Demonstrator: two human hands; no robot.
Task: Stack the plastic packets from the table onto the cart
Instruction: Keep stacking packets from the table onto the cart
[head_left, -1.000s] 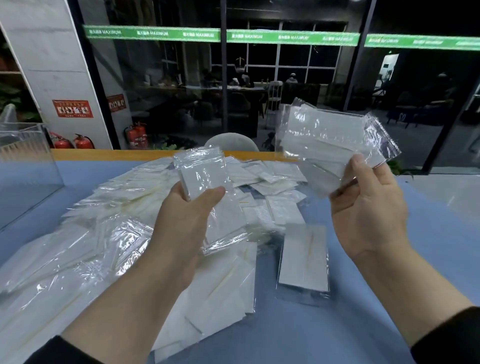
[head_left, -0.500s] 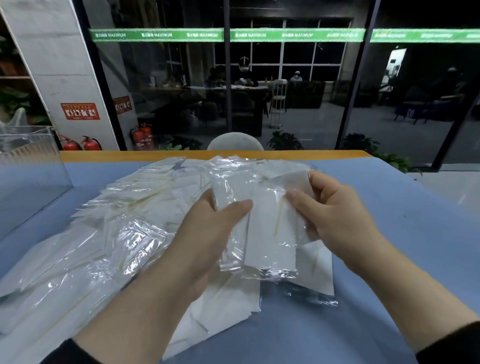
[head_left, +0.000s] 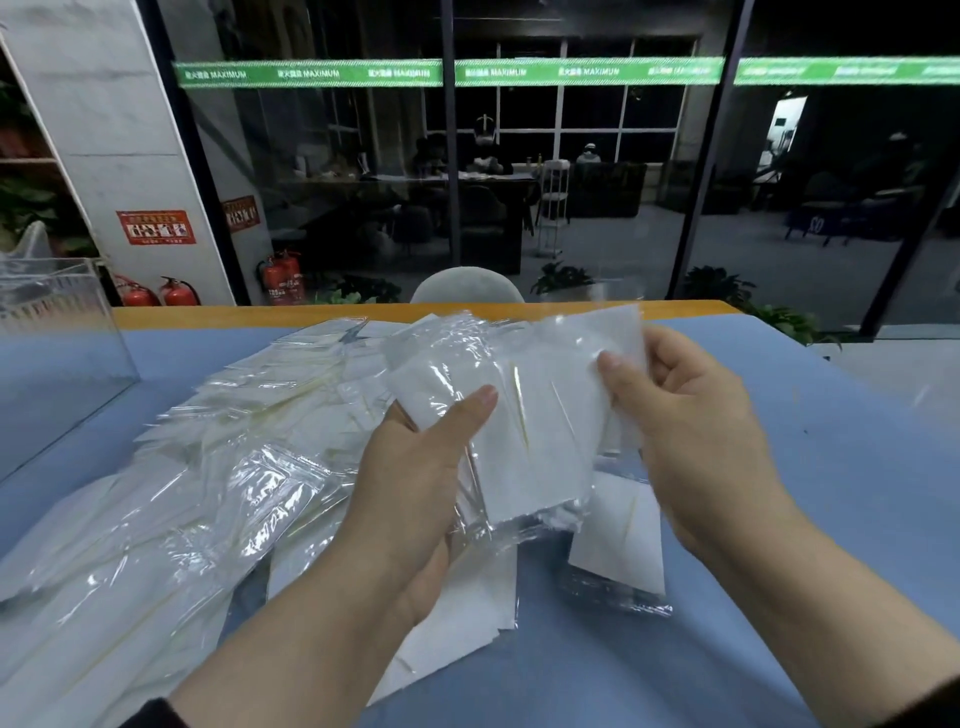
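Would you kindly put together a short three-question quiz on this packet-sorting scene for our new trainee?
1. True or false: both hands are gripping the same bundle of packets.
2. What lies on the blue table directly below the right hand? A) a lone packet B) scissors C) a cup
3. On which side of the table does the clear box stand?

Key:
1. True: the left hand has its thumb across the front and the right hand pinches the upper right edge.
2. A, the single packet lying flat.
3. The person's left, beyond the loose pile of packets.
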